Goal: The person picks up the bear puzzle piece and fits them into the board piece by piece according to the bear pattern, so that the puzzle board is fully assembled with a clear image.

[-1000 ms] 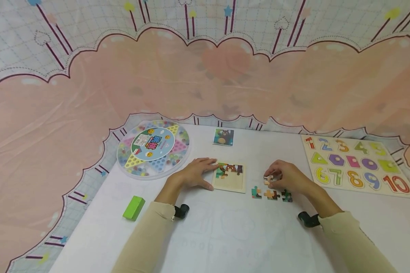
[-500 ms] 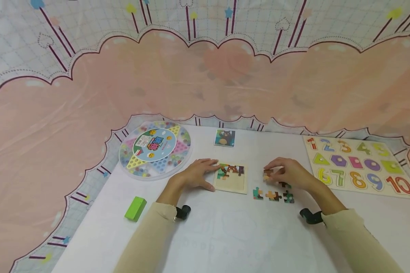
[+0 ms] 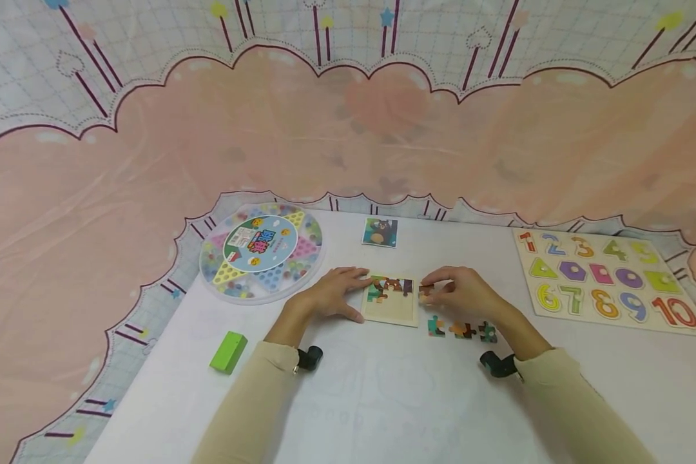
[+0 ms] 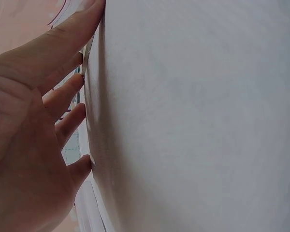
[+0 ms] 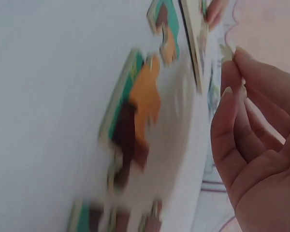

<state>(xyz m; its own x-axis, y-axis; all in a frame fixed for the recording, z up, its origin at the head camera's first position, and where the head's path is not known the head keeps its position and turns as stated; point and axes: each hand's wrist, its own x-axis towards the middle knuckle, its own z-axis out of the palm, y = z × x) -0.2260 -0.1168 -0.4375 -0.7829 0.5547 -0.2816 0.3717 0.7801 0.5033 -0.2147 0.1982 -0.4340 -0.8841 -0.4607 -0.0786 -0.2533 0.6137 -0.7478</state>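
"What's the head view showing?"
"The left hand [image 3: 339, 295] is touching the board [image 3: 387, 316], its grip spread wide. The right hand [image 3: 463, 291] is pinching a piece [image 3: 425, 292], just right of the board. Loose pieces [image 3: 463, 331] are lying near it on the counter [image 3: 348, 399]."
"The left wrist view?"
"Fingers are stretching out, with gaps between."
"And the right wrist view?"
"The grip is squeezing nearly closed, thumb and finger on the piece. Loose pieces are looking blurry."

Head view: above and behind left grip [image 3: 334, 294] and right grip [image 3: 468, 293], well back, facing forward and down. Wrist views: close at each grip, facing along it over the worktop [image 3: 371, 399]. Head and right wrist share puzzle pieces [image 3: 463, 330] near right grip.
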